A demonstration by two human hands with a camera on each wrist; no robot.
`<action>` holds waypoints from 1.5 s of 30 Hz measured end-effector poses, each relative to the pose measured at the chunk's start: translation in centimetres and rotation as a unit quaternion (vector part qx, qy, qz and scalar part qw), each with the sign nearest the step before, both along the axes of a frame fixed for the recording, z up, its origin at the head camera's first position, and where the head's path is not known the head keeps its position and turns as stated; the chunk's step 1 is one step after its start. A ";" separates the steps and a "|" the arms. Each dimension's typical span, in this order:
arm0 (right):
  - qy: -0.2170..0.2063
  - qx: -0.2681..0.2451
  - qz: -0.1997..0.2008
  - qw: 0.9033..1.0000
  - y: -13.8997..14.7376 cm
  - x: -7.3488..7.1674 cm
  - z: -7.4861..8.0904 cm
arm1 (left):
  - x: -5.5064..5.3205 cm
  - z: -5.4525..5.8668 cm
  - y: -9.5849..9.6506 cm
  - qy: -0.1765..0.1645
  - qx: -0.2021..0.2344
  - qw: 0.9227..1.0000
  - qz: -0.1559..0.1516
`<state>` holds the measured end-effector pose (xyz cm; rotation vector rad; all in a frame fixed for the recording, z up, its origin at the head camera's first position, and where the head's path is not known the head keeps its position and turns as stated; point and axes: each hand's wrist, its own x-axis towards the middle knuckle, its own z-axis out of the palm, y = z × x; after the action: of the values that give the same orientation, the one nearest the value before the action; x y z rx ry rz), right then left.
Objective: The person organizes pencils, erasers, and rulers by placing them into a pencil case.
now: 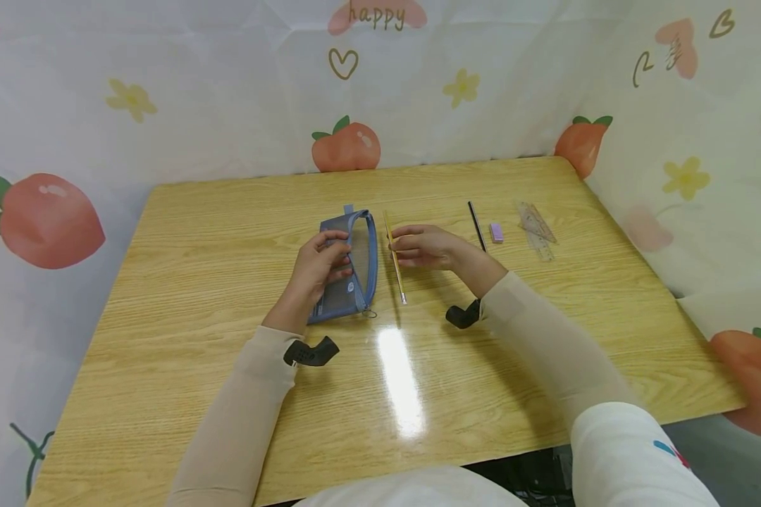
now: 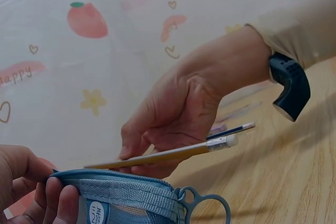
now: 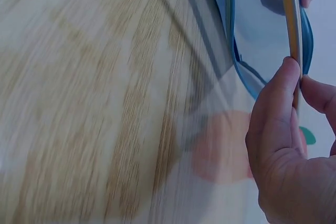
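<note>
A blue-grey mesh pencil case lies on the wooden table, its zip mouth open toward the right. My left hand grips the case's upper edge. My right hand pinches a yellow pencil just right of the case, with its eraser end toward me. In the left wrist view the pencil hovers just above the case rim. The right wrist view shows the pencil lined up over the case's open mouth.
A black pen, a pink eraser and clear plastic rulers lie on the table to the right. A peach-print cloth walls the table behind and on both sides.
</note>
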<state>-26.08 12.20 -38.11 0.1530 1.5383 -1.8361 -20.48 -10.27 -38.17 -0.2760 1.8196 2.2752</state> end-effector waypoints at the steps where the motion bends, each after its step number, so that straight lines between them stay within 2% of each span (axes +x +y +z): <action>1: 0.001 -0.002 0.002 1.000 -0.2 0.0 0.0 | 0.0 0.0 0.0 -0.001 0.001 1.000 0.000; 10: 0.014 0.012 0.014 1.000 -1.8 0.1 -0.2 | -0.1 0.1 0.3 -0.008 0.005 1.000 0.007; 15: 0.014 0.001 0.021 1.000 -2.6 0.3 -0.2 | -0.1 0.1 0.4 -0.008 0.006 1.000 0.007; 35: 0.014 -0.009 -0.038 0.999 -4.8 0.5 0.1 | 0.2 0.2 0.7 -0.011 -0.003 1.000 -0.001; 45: 0.032 0.011 -0.030 0.999 -5.4 0.8 0.4 | 0.2 0.2 0.5 -0.004 -0.015 1.000 -0.005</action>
<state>-25.29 6.81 -37.68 0.1545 1.6146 -1.8881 -20.27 -9.80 -37.94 -0.2811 1.8479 2.2383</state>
